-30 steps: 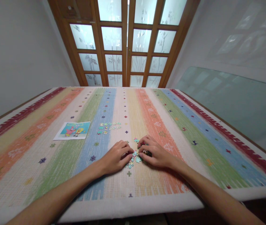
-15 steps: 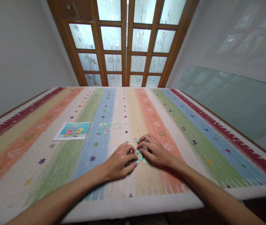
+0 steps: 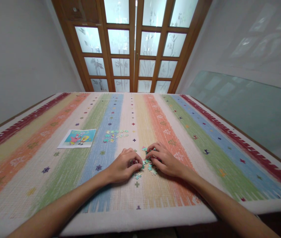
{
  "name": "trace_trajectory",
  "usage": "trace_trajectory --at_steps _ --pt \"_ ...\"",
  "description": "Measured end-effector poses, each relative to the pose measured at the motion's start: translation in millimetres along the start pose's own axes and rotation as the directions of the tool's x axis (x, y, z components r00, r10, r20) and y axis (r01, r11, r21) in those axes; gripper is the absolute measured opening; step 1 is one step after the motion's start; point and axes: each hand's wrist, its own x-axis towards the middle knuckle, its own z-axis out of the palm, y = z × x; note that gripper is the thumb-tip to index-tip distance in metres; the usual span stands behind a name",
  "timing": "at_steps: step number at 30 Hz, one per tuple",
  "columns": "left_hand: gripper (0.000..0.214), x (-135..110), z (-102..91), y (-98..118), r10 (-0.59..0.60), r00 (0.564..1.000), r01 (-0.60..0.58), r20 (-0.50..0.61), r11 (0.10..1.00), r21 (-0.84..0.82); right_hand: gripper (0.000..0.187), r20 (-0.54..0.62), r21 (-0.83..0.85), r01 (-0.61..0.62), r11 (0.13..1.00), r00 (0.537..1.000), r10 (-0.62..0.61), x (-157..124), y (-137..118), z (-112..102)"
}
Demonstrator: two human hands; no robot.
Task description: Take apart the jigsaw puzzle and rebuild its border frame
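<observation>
My left hand (image 3: 127, 166) has its thumb and index finger pinched at a small teal jigsaw puzzle piece (image 3: 142, 164), beside the loose pile. My right hand (image 3: 164, 160) is curved over the right side of the pile, fingers apart and fingertips among the pieces; its palm side is hidden. Loose puzzle pieces (image 3: 152, 169), mostly teal, lie between the two hands. A few more pieces (image 3: 137, 176) show just below my left hand. Farther off, short rows of puzzle pieces (image 3: 116, 134) are laid out on the cloth.
A printed cartoon picture (image 3: 77, 138) lies flat to the left of the rows. The striped tablecloth (image 3: 190, 138) covers the table up to its near edge. Wooden doors with frosted panes (image 3: 146, 67) stand beyond, and a glass panel (image 3: 244, 112) leans at the right wall.
My left hand has drawn slightly left and its fingertips have come together at a piece, uncovering pieces below it. My right hand stays over the pile, nearly unmoved.
</observation>
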Motion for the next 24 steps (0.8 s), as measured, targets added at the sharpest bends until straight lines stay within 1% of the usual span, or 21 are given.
trace_trajectory --at_steps 3,5,8,10,13,17,24 --pt "0.007 4.2 -18.0 -14.7 -0.049 0.989 0.057 -0.139 0.997 0.053 0.023 -0.005 0.009 0.003 1.0 1.0 -0.003 -0.3 0.3 -0.9" --pt "0.009 6.1 -33.1 -27.3 -0.08 0.972 0.111 -0.219 0.985 0.133 0.024 -0.006 0.014 0.009 1.0 1.0 -0.009 -0.3 0.4 -1.3" --pt "0.009 6.5 -52.8 -46.4 -0.125 0.949 0.206 -0.291 0.942 0.265 0.024 0.002 0.015 0.012 1.0 1.0 -0.012 -0.5 0.9 -1.6" --pt "0.009 5.8 -60.7 -56.9 -0.153 0.936 0.26 -0.318 0.908 0.329 0.025 0.008 0.014 0.013 1.0 1.0 -0.013 -0.7 1.5 -1.7" --pt "0.009 5.3 -64.5 -67.8 -0.16 0.932 0.288 -0.325 0.871 0.397 0.025 0.014 0.014 0.017 1.0 1.0 -0.017 -1.2 2.4 -1.6" --pt "0.013 5.8 -63.7 -75.6 -0.169 0.929 0.312 -0.33 0.837 0.449 0.026 0.01 0.004 -0.001 1.0 1.0 0.001 -1.8 3.6 -1.4" --pt "0.016 4.3 -65.9 -77.8 -0.146 0.926 0.304 -0.348 0.834 0.46 0.025 -0.095 -0.067 -0.099 0.993 0.991 0.092 -2.4 11.8 0.5"
